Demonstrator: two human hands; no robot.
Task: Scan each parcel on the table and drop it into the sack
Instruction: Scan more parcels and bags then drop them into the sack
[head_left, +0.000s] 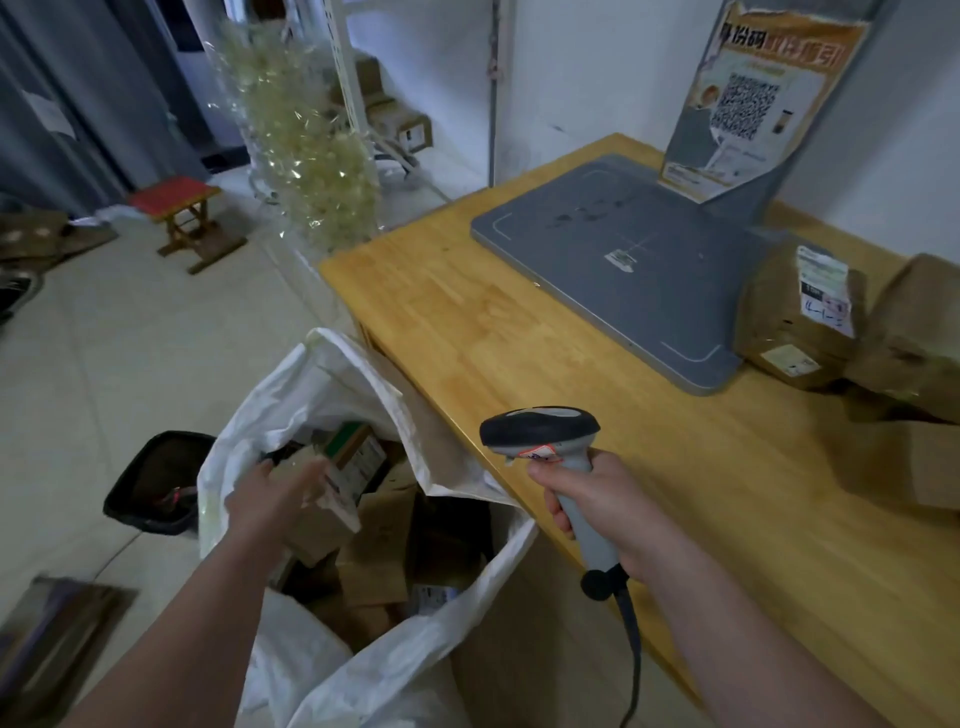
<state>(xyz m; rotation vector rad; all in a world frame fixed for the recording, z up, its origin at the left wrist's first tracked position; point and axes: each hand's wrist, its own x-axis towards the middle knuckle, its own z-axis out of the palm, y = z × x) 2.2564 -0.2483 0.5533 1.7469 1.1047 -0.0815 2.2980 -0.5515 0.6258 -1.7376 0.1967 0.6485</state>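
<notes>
Bin (150, 483) nr sack (311, 374), stool (176, 193) beyond

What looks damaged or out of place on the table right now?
The orange-and-white QR-code poster on the grey stand has torn, curling edges. The brown taped parcel beside the grey scanning pad looks crumpled. Nothing is spilled.

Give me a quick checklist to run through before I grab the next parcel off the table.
1. Scanner gripped in right hand: ok.
2. Left hand free of the small box it reaches toward inside the sack: cannot tell, blurred.
3. Sack mouth open beside the table: ok.
4. Parcels waiting on the table: ok, a labelled parcel sits by the grey pad.
5. That parcel's label facing up for scanning: ok.
</notes>
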